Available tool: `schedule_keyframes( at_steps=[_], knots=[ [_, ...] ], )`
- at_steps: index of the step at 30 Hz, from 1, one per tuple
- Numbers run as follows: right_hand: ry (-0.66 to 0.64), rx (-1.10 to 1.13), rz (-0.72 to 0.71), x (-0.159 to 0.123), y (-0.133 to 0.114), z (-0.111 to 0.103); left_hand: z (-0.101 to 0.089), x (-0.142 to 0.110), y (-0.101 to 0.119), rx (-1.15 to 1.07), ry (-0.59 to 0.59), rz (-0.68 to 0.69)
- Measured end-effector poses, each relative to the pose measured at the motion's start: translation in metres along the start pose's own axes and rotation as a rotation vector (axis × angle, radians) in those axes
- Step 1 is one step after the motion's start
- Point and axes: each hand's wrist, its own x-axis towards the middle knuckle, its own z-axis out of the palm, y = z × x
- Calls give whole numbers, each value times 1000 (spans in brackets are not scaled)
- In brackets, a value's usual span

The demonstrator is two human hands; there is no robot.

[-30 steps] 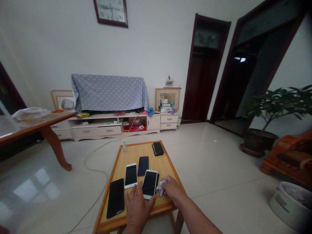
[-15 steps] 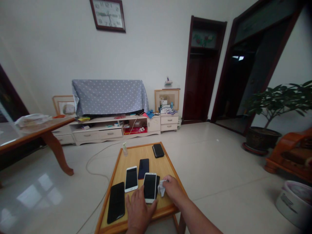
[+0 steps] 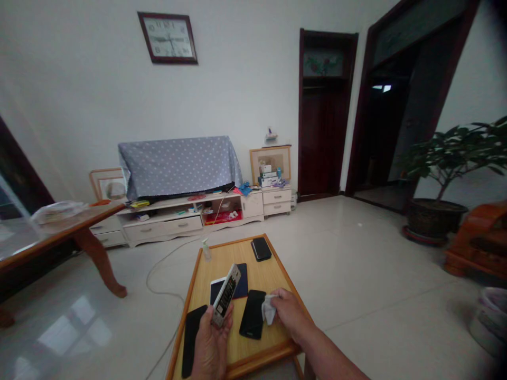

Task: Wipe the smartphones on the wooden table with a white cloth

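Grip first: left hand (image 3: 212, 340) has fingers and thumb closed round the lower end of a phone (image 3: 227, 296), held tilted above the wooden table (image 3: 232, 248). Far left, a long black phone (image 3: 192, 340) lies partly behind that hand; lowering carelessly could nudge it. Small bottle (image 3: 206, 250) stands near the far left corner. White phone (image 3: 216, 287) and blue phone (image 3: 242, 279) lie partly hidden behind the raised one; from where I stand, a slip looks the likeliest trouble, its upper end having no support, and it might knock these two. Middle, a flat black phone (image 3: 252, 315). Right hand (image 3: 291, 314) pinches a crumpled pale cloth (image 3: 269, 310) at its right edge, contact unclear; a careless drag could shift that phone. Dark phone pile (image 3: 261, 248) near the far right corner, well apart from both hands
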Motion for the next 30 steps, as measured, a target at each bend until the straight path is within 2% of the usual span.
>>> schedule_keyframes(
  at_steps=[3,5,10,14,20,25,30],
  knots=[
    [-32,53,31,-4,-5,4,-4,-2,8,-289,-174,-99],
    [-46,70,53,-7,-10,6,-7,-1,10,-373,-224,-110],
    [-62,76,76,-15,-21,12,-13,2,14,-432,-231,-115],
    [-68,87,70,-14,-21,12,-15,-1,14,-360,-185,-138],
    [3,88,124,-6,-13,2,-17,-4,-4,-54,-83,-89],
    [-29,80,155,-8,-6,2,-16,5,-21,490,-8,130],
    [-59,78,168,-10,-2,4,-18,7,-21,957,46,366]
  ],
)
